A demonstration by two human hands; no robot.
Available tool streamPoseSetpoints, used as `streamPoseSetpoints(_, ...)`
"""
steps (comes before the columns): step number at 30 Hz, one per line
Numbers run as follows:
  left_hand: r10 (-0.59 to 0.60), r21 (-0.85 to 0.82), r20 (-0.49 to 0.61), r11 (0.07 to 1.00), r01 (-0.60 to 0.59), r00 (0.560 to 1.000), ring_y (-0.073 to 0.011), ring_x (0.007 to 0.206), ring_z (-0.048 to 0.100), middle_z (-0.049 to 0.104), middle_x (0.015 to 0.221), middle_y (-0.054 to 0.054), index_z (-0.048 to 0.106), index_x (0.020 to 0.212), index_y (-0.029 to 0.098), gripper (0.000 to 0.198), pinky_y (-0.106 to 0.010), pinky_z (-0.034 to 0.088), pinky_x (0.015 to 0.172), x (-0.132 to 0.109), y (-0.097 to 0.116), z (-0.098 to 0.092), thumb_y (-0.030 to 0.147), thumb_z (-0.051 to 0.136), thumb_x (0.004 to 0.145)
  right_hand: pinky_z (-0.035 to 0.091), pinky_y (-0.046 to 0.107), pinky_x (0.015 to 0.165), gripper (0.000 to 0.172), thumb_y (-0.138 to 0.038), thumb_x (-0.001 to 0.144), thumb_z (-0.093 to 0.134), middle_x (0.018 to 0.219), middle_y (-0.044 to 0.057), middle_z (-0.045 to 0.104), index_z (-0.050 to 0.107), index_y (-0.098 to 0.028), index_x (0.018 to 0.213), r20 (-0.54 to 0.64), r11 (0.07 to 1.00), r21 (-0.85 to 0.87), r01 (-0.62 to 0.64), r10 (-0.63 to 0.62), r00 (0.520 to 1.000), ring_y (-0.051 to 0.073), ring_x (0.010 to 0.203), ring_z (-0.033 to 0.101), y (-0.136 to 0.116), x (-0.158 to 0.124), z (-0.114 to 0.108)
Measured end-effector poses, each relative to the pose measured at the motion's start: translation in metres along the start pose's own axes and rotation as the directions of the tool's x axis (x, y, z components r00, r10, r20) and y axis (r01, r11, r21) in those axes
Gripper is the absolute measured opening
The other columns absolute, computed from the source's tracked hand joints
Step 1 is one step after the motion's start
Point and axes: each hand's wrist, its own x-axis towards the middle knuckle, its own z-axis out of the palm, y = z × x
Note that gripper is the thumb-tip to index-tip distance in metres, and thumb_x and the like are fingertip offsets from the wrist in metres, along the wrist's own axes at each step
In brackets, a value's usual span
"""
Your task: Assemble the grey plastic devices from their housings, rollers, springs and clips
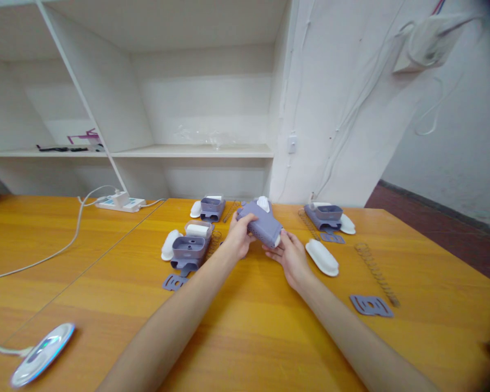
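An orange wooden table stands against a white wall, with white open shelves behind it. Above the middle of the table, a grey-purple plastic housing with a white piece at its far end is held tilted in the air between both hands. The left hand is closed around its left end, with the fingers wrapped over it and the forearm stretched straight forward. The right hand grips the lower right end from below, with the fingers curled under it. Just beside the right hand lies a white oval plastic cover. Further right are a long metal coil spring and a flat grey slotted plate, both near the right table edge, and beyond that edge is dark floor. Close to the left wrist another grey housing stands on the table. A wide stretch of tabletop lies between the forearms, toward the person.
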Motion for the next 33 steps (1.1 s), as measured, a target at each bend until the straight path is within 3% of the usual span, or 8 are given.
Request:
streamPoseSetpoints(14, -0.028, -0.013, 0.017, 1.000, 0.029, 0.999, -0.0158, 0.084, 0.057, 0.059, 0.099, -0.002, 0.051, 0.103, 0.028, 0.047, -0.029, 0.051, 0.064, -0.001, 0.001, 0.002, 0.019, 0.069, 0.061, 0.056, 0.030, 0.051, 0.033, -0.047, 0.079, 0.056, 0.080, 0.002, 0.069, 0.048, -0.022, 0.100, -0.027, 0.986, -0.112, 0.121, -0.125, 0.992, 0.018, 0.054, 0.066, -0.002, -0.003, 0.002)
streamPoseSetpoints(19, -0.035, -0.046, 0.031, 0.998, 0.036, 0.999, -0.0159, 0.082, 0.058, 0.060, 0.100, -0.003, 0.051, 0.102, 0.026, 0.045, -0.030, 0.051, 0.064, 0.004, 0.002, -0.002, 0.019, 0.069, 0.061, 0.056, 0.031, 0.051, 0.042, -0.049, 0.075, 0.061, 0.085, 0.002, 0.069, 0.049, -0.023, 0.106, 0.057, 0.956, -0.233, 0.177, -0.168, 0.984, 0.018, 0.058, 0.067, -0.001, -0.004, 0.003)
streamPoseSetpoints(24, -0.062, -0.059, 0.007, 0.996, 0.063, 0.998, -0.0145, 0.077, 0.058, 0.061, 0.094, -0.004, 0.052, 0.100, 0.023, 0.042, -0.028, 0.051, 0.063, 0.008, 0.007, -0.008, 0.015, 0.068, 0.062, 0.054, 0.036, 0.072, 0.056, -0.036, 0.060, 0.078, 0.095, 0.006, 0.070, 0.053, -0.020, 0.107, 0.198, 0.834, -0.408, 0.372, -0.317, 0.927, 0.023, 0.083, 0.067, -0.002, -0.006, 0.003)
streamPoseSetpoints(27, -0.084, -0.061, 0.003, 0.995, 0.084, 0.997, -0.0150, 0.076, 0.058, 0.061, 0.092, -0.004, 0.053, 0.099, 0.022, 0.040, -0.029, 0.051, 0.064, 0.009, 0.008, -0.010, 0.016, 0.067, 0.062, 0.051, 0.039, 0.081, 0.049, -0.035, 0.062, 0.075, 0.098, 0.007, 0.070, 0.057, -0.020, 0.105, 0.223, 0.782, -0.447, 0.434, -0.372, 0.901, 0.023, 0.087, 0.066, -0.003, -0.007, 0.003)
streamPoseSetpoints(33, -0.070, -0.043, -0.004, 0.997, 0.069, 0.998, -0.0153, 0.074, 0.059, 0.062, 0.091, -0.004, 0.052, 0.100, 0.023, 0.042, -0.030, 0.051, 0.063, 0.010, 0.007, -0.008, 0.016, 0.068, 0.061, 0.051, 0.038, 0.083, 0.044, -0.034, 0.065, 0.073, 0.100, 0.006, 0.069, 0.058, -0.020, 0.105, 0.269, 0.769, -0.446, 0.457, -0.372, 0.888, 0.022, 0.088, 0.066, -0.006, -0.008, 0.002)
